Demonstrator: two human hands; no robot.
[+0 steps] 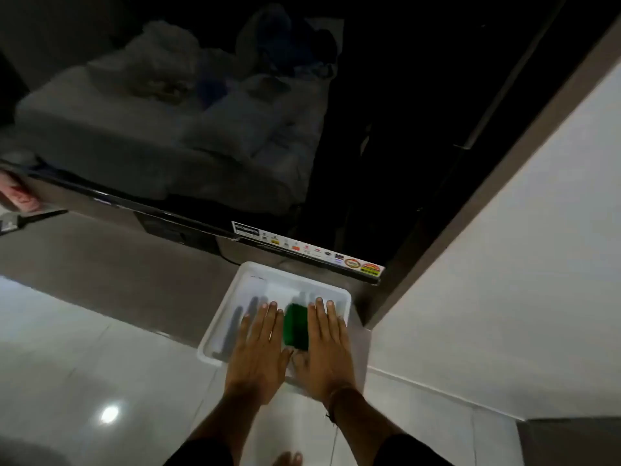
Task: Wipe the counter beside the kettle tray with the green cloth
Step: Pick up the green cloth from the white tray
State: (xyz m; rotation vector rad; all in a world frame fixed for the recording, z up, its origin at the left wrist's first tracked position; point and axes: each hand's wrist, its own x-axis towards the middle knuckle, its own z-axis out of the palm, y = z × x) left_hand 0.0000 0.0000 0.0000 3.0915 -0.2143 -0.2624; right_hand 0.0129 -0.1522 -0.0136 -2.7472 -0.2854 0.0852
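A green cloth (295,326), folded into a narrow strip, lies in a white tray (258,269) on the grey-brown counter (100,264). My left hand (258,348) is flat and palm down just left of the cloth, fingers stretched out. My right hand (327,348) is flat the same way just right of it, with a thread band on the wrist. Both hands touch the cloth's sides, and neither is curled around it. No kettle is in view.
Blurred dark sticks (235,324) lie in the tray's left part. A black television (302,163) with stickers on its lower frame stands right behind the tray. A white wall (504,264) closes off the right. Shiny floor tiles (84,381) and my bare foot (289,459) show below.
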